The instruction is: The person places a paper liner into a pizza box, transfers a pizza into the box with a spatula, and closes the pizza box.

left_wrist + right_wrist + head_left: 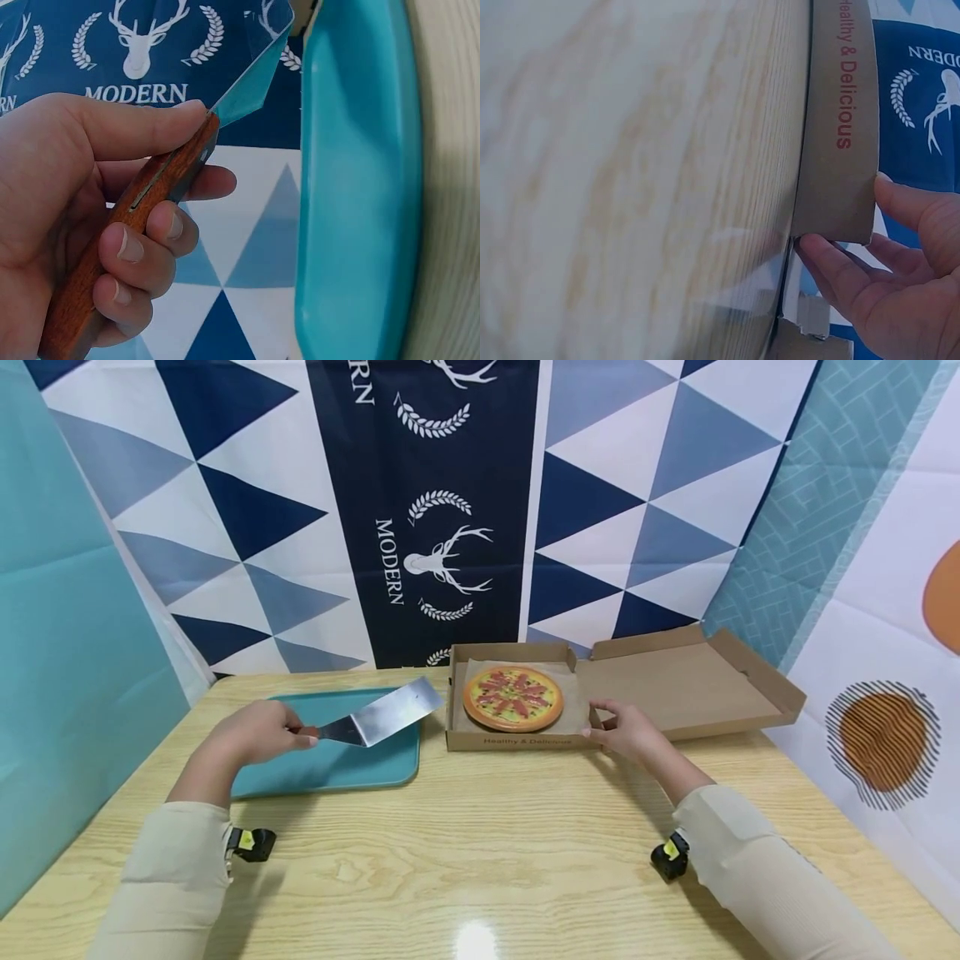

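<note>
My left hand [262,732] grips the brown wooden handle [142,202] of a metal spatula [397,710]. Its wide shiny blade points right, above the teal tray [352,768], with the tip close to the left wall of a cardboard pizza box [517,742]. Inside that box a round pizza [513,697] with red and yellow topping lies on brown paper [573,718]. At the box's front right corner my right hand [626,731] holds the cardboard, thumb on the upper edge and fingers around the corner, as the right wrist view shows.
The box's lid [675,685] lies folded open to the right, near the side wall. A wooden table [480,843] carries everything. Patterned cloth [442,510] hangs right behind the box and tray, with more cloth on the left and right sides.
</note>
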A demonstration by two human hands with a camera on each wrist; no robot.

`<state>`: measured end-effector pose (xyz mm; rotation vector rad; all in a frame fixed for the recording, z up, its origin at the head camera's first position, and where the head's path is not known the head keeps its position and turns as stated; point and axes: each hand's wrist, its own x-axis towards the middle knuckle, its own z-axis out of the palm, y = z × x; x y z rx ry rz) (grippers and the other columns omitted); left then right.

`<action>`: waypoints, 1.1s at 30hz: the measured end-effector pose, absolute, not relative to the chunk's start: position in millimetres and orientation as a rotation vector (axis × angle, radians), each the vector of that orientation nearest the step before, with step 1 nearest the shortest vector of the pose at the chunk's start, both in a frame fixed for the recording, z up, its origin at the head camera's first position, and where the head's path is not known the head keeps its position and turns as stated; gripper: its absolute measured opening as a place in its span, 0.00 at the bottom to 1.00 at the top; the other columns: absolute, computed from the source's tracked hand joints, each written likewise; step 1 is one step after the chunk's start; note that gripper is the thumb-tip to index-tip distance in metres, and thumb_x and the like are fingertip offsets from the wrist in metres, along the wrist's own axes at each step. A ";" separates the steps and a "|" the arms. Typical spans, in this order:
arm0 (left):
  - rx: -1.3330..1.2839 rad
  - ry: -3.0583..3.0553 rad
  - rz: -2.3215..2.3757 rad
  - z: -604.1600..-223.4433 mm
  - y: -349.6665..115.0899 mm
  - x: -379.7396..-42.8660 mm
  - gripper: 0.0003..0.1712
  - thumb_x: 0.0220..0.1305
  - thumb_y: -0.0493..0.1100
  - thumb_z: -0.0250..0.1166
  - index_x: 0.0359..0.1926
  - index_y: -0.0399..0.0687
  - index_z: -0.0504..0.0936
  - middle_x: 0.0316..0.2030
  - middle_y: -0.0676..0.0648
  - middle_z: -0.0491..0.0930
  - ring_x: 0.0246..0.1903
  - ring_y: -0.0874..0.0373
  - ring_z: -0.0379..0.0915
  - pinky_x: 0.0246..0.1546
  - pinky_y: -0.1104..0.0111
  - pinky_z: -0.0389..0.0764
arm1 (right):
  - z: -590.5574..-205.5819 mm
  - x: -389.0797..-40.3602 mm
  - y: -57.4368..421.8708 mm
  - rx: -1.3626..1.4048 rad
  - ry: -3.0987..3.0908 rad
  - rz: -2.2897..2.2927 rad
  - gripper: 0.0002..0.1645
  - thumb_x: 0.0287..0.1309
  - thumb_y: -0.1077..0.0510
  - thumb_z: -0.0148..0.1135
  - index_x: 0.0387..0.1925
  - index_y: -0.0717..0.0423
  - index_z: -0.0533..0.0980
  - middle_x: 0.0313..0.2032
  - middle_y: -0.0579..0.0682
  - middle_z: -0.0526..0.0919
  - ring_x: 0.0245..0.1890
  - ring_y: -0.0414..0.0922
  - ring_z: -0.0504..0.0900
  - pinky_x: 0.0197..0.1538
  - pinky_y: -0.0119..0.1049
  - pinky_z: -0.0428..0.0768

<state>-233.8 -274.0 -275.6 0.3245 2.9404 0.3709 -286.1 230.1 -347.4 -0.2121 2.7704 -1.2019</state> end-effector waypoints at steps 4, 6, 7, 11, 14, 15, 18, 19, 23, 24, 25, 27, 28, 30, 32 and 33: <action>0.327 2.938 0.339 -279.9 -278.3 -233.6 0.19 0.66 0.51 0.63 0.42 0.39 0.87 0.36 0.45 0.84 0.25 0.56 0.69 0.25 0.63 0.68 | -347.3 -284.9 230.1 -0.213 2.765 -1.206 0.40 0.65 0.58 0.62 0.71 0.66 0.57 0.54 0.77 0.73 0.39 0.54 0.84 0.47 0.49 0.80; 0.327 2.936 0.341 -280.7 -279.9 -232.6 0.18 0.66 0.50 0.63 0.42 0.39 0.87 0.37 0.45 0.85 0.25 0.56 0.69 0.25 0.63 0.68 | -347.1 -284.5 230.1 -0.211 2.761 -1.209 0.40 0.65 0.58 0.62 0.71 0.66 0.56 0.54 0.76 0.73 0.39 0.54 0.84 0.47 0.49 0.80; 0.329 2.936 0.344 -280.9 -280.7 -231.8 0.18 0.66 0.50 0.63 0.42 0.38 0.87 0.37 0.44 0.85 0.25 0.56 0.69 0.25 0.63 0.68 | -346.8 -284.3 230.2 -0.211 2.758 -1.211 0.40 0.65 0.58 0.62 0.71 0.66 0.56 0.54 0.77 0.73 0.39 0.54 0.84 0.47 0.49 0.80; 0.311 2.928 0.355 -281.4 -283.1 -228.7 0.17 0.66 0.49 0.63 0.41 0.38 0.87 0.33 0.46 0.84 0.23 0.56 0.67 0.24 0.63 0.67 | -346.0 -284.1 229.6 -0.203 2.752 -1.218 0.40 0.65 0.58 0.62 0.71 0.66 0.56 0.54 0.77 0.73 0.40 0.54 0.83 0.46 0.48 0.81; 0.288 2.923 0.348 -282.8 -285.5 -227.0 0.17 0.66 0.49 0.62 0.40 0.38 0.87 0.30 0.48 0.83 0.23 0.56 0.67 0.24 0.63 0.66 | -345.9 -284.3 229.2 -0.200 2.753 -1.217 0.40 0.65 0.58 0.62 0.71 0.65 0.56 0.55 0.77 0.72 0.41 0.55 0.83 0.47 0.48 0.80; 0.282 2.921 0.344 -283.3 -286.6 -226.5 0.17 0.66 0.49 0.62 0.40 0.38 0.87 0.30 0.48 0.83 0.23 0.56 0.67 0.24 0.63 0.66 | -346.2 -284.6 229.2 -0.202 2.755 -1.213 0.40 0.65 0.58 0.62 0.71 0.66 0.56 0.55 0.77 0.72 0.41 0.55 0.83 0.47 0.48 0.80; 0.284 2.923 0.327 -284.7 -291.1 -225.3 0.18 0.66 0.50 0.63 0.40 0.38 0.87 0.34 0.45 0.84 0.25 0.55 0.69 0.25 0.62 0.69 | -346.1 -284.7 229.3 -0.205 2.757 -1.205 0.40 0.65 0.58 0.62 0.71 0.66 0.56 0.55 0.77 0.72 0.42 0.56 0.83 0.47 0.49 0.80; 0.282 2.922 0.323 -285.2 -292.4 -224.9 0.18 0.66 0.50 0.63 0.41 0.38 0.87 0.35 0.44 0.84 0.26 0.55 0.71 0.26 0.61 0.70 | -346.2 -284.8 229.3 -0.205 2.757 -1.203 0.40 0.65 0.58 0.62 0.71 0.66 0.56 0.55 0.77 0.72 0.42 0.56 0.83 0.47 0.49 0.80; 0.273 2.915 0.316 -287.2 -296.5 -224.4 0.18 0.65 0.50 0.63 0.40 0.38 0.87 0.36 0.43 0.83 0.28 0.54 0.72 0.28 0.60 0.71 | -345.8 -284.9 229.8 -0.198 2.759 -1.197 0.40 0.65 0.57 0.62 0.72 0.65 0.56 0.55 0.77 0.72 0.42 0.56 0.83 0.49 0.50 0.79; 0.268 2.912 0.317 -287.7 -297.0 -224.2 0.18 0.65 0.50 0.62 0.39 0.38 0.87 0.35 0.43 0.83 0.28 0.54 0.71 0.28 0.60 0.71 | -345.9 -285.3 229.9 -0.196 2.761 -1.197 0.40 0.65 0.57 0.62 0.72 0.65 0.56 0.55 0.76 0.72 0.43 0.56 0.83 0.49 0.50 0.79; 0.266 2.910 0.318 -288.0 -297.7 -224.1 0.18 0.65 0.50 0.62 0.39 0.38 0.87 0.33 0.45 0.82 0.27 0.54 0.71 0.27 0.61 0.70 | -345.8 -285.3 229.9 -0.197 2.759 -1.199 0.40 0.65 0.57 0.62 0.72 0.65 0.56 0.55 0.76 0.72 0.43 0.56 0.83 0.49 0.50 0.79; 0.261 2.909 0.317 -288.6 -299.0 -223.7 0.17 0.66 0.50 0.61 0.37 0.39 0.87 0.30 0.47 0.81 0.25 0.54 0.68 0.26 0.61 0.68 | -346.1 -285.4 230.1 -0.201 2.761 -1.203 0.40 0.65 0.57 0.62 0.71 0.65 0.56 0.55 0.77 0.72 0.42 0.56 0.83 0.48 0.49 0.79; 0.259 2.908 0.320 -288.9 -299.9 -223.5 0.17 0.66 0.50 0.61 0.36 0.40 0.87 0.29 0.47 0.80 0.25 0.55 0.67 0.26 0.61 0.67 | -346.2 -285.4 230.0 -0.202 2.762 -1.203 0.40 0.65 0.57 0.62 0.71 0.65 0.56 0.55 0.77 0.72 0.42 0.56 0.83 0.48 0.49 0.79; 0.255 2.908 0.322 -289.8 -301.7 -223.0 0.17 0.66 0.50 0.61 0.35 0.40 0.87 0.27 0.48 0.79 0.24 0.55 0.66 0.26 0.62 0.66 | -346.6 -285.5 229.9 -0.206 2.762 -1.206 0.40 0.65 0.57 0.62 0.71 0.66 0.56 0.54 0.77 0.73 0.42 0.56 0.83 0.48 0.49 0.79; 0.242 2.909 0.321 -291.0 -303.3 -222.8 0.17 0.66 0.50 0.61 0.33 0.41 0.86 0.24 0.49 0.76 0.23 0.55 0.65 0.25 0.62 0.66 | -347.1 -285.5 229.8 -0.206 2.762 -1.207 0.40 0.65 0.57 0.62 0.71 0.66 0.57 0.54 0.76 0.73 0.41 0.55 0.83 0.48 0.49 0.79; 0.235 2.912 0.318 -291.7 -304.0 -222.7 0.17 0.66 0.50 0.61 0.32 0.41 0.86 0.22 0.49 0.75 0.22 0.55 0.65 0.25 0.62 0.65 | -347.4 -285.5 229.7 -0.206 2.761 -1.210 0.40 0.65 0.57 0.62 0.71 0.66 0.57 0.54 0.76 0.73 0.41 0.55 0.83 0.48 0.49 0.80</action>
